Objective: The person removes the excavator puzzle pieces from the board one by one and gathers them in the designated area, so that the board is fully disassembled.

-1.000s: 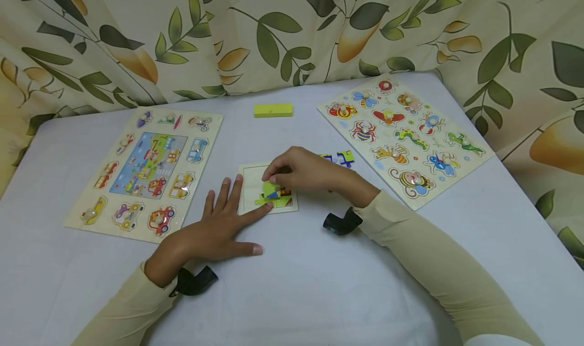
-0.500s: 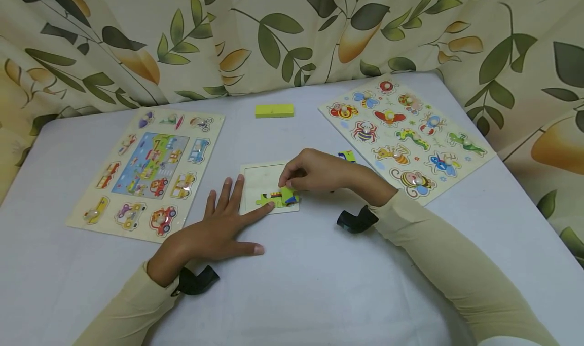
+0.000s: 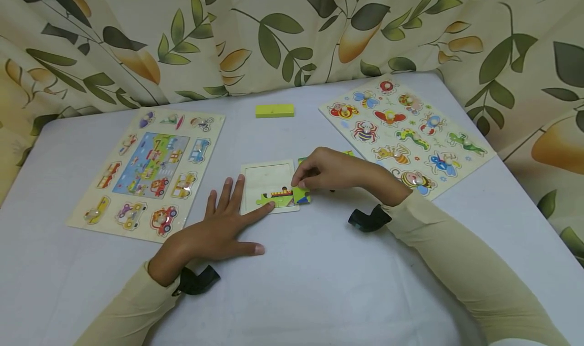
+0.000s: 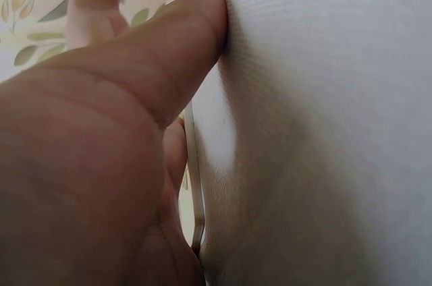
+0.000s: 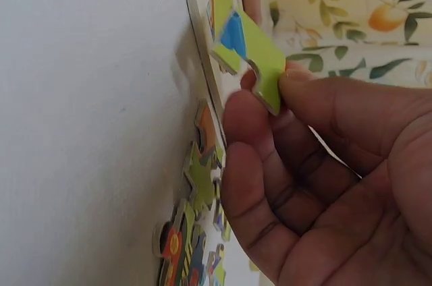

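My right hand pinches a green jigsaw piece with a blue patch between thumb and fingers. In the head view that piece overlaps the right edge of a small pale puzzle tray. Joined green pieces with a red and yellow strip lie along the tray's near side. My left hand is spread flat on the table, its index fingertip on those pieces and its other fingertips by the tray's left edge. More loose jigsaw pieces lie beside the tray, mostly hidden behind my right hand in the head view.
A vehicle peg puzzle board lies on the left, an insect peg board on the right. A yellow-green block sits behind the tray. Leaf-patterned curtain hangs along the table's back edge.
My right hand has moved right with the green piece, from over the tray to its right edge, uncovering the joined pieces. The left hand has stayed in place.
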Demonstrator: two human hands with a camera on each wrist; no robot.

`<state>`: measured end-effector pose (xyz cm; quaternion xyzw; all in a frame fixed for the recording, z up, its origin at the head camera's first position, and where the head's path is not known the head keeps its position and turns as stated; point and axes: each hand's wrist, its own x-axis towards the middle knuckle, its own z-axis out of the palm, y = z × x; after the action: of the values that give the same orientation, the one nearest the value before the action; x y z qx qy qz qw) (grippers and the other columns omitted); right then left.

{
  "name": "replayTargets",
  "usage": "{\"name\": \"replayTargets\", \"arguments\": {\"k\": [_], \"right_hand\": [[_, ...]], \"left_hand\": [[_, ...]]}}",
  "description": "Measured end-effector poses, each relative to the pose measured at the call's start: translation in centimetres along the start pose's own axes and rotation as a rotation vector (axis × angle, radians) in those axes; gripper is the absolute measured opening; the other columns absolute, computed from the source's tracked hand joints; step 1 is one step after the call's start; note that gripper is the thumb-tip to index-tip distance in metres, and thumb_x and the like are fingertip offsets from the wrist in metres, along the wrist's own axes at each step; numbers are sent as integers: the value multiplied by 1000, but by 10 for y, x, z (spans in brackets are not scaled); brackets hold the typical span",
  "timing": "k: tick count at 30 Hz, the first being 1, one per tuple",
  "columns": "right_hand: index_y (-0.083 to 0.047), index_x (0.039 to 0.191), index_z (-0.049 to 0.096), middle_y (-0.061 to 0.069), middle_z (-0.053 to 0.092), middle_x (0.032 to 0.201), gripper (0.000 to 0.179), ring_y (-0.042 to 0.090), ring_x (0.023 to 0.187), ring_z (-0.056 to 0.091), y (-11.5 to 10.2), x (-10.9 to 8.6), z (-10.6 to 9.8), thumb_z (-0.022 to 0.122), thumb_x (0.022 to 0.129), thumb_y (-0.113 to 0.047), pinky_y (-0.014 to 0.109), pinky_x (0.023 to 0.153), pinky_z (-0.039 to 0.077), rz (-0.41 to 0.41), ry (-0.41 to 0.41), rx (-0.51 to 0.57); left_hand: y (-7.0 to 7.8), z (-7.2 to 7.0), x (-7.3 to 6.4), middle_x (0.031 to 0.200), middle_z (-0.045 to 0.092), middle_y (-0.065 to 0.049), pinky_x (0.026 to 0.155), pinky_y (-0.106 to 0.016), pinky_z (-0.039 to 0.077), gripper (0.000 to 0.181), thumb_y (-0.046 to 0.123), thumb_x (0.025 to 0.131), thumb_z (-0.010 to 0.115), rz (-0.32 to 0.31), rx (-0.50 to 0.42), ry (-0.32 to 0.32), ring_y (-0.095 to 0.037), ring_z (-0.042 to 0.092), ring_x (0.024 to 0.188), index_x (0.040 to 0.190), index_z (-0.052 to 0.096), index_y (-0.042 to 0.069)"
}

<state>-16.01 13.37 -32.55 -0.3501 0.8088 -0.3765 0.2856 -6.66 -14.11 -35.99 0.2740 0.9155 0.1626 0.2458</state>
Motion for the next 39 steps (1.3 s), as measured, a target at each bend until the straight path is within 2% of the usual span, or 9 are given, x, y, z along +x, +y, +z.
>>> {"name": "replayTargets", "arguments": {"k": [6, 14, 26, 39], "right_hand": [[-3, 98, 75, 1, 69, 87, 15, 16, 74, 55, 2, -7, -4, 63, 91, 1, 25, 58, 45, 28, -26, -25], [-4, 98, 75, -1, 69, 87, 16, 15, 78, 56, 4, -13, -8, 64, 90, 3, 28, 72, 47, 27, -99, -50], [-5, 100, 76, -1, 69, 88, 17, 16, 79, 56, 4, -13, -5, 65, 90, 2, 29, 73, 48, 91, -93, -80], [-7, 96, 75, 1, 69, 88, 15, 16, 80, 57, 2, -13, -5, 66, 89, 2, 29, 74, 49, 118, -75, -81]], "left_hand": [[1, 0, 0, 154, -30, -19, 104, -63, -16, 83, 59, 84, 66, -1, -8, 4, -39, -33, 137, 154, 28, 35], [1, -1, -1, 155, -28, -20, 105, -64, -15, 83, 57, 84, 67, 5, -10, 14, -40, -31, 138, 154, 29, 33], [1, 0, -1, 154, -29, -20, 104, -64, -15, 82, 57, 85, 67, 6, -11, 7, -40, -31, 137, 154, 29, 33], [0, 1, -1, 154, -29, -20, 104, -64, -16, 82, 57, 85, 67, 17, -9, 18, -40, -31, 137, 154, 29, 33]]}}
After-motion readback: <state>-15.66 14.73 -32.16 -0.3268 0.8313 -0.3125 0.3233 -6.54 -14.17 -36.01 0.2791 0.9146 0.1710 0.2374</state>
